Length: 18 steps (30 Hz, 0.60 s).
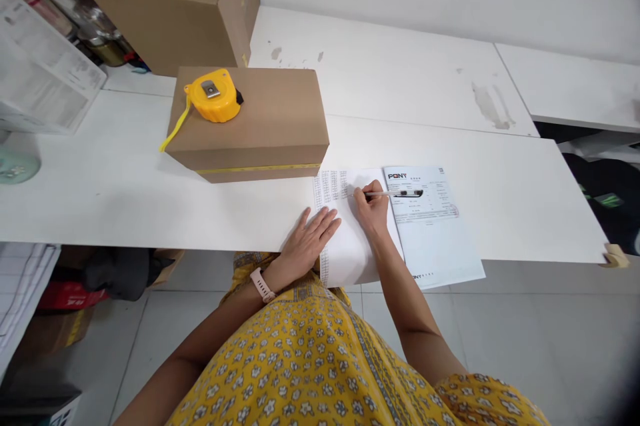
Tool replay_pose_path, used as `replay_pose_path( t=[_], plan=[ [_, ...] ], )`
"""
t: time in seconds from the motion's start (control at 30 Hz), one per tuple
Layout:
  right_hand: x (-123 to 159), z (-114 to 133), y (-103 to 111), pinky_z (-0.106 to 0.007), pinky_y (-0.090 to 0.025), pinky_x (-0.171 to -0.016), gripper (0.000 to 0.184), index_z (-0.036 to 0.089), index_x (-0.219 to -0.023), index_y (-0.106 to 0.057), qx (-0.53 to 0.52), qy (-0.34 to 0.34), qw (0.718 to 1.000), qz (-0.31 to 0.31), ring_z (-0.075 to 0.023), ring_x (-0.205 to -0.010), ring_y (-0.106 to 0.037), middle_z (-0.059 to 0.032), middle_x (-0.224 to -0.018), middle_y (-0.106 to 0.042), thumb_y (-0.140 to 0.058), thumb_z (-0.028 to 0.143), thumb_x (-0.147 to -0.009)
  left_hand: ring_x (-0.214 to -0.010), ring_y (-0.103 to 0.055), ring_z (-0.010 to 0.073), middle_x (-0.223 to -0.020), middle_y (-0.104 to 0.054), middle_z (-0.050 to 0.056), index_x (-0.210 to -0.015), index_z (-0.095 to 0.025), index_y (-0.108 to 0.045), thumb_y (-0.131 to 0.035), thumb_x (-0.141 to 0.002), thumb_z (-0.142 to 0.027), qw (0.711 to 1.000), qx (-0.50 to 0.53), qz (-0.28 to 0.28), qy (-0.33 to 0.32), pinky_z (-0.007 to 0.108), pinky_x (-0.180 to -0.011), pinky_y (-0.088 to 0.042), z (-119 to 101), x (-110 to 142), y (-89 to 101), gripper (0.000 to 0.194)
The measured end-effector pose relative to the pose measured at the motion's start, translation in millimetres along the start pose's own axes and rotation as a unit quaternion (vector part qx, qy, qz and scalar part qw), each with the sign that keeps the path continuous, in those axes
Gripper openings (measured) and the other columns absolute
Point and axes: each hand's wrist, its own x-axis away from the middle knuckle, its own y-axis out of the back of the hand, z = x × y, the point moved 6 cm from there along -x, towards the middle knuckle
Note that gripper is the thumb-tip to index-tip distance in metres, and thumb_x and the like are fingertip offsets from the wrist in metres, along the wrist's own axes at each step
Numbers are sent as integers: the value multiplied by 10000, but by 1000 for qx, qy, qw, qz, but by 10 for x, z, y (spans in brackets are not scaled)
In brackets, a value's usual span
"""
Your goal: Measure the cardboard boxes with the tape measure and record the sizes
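My right hand (373, 208) is closed around a pen (395, 193), its tip end down at a white sheet of paper (350, 246). Columns of small writing or print fill the sheet's upper left part and left edge; they are too small to read. My left hand (311, 237) lies flat across the sheet's left edge, fingers stretched out and holding nothing. Just right of my right hand is a pale printed booklet or folder (440, 249) marked PONY. The lower edges of both papers reach past the table's front edge.
A cardboard box (275, 106) stands behind my left hand, with a yellow tape measure (216, 96) on top. Larger cartons (170, 19) are stacked at the back left. The white table (125, 199) ends close to my body. A wooden piece (616, 256) sits at its right corner.
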Motion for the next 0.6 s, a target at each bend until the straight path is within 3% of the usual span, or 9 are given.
replay_pose_path(
  t=[0.6],
  plan=[
    [7,27,-15,-264,-309,-536,255,238,-703,-432,3,-9,1000,12,-104,-547,-381,78,-577,-409,-635,313,-836,-1571,-194,300,-1691,-250,125,-1606,-93,-282,-343,-857,64,1000,-2,-5,0,598,-1266,-201,2,4,-9,767]
  ],
)
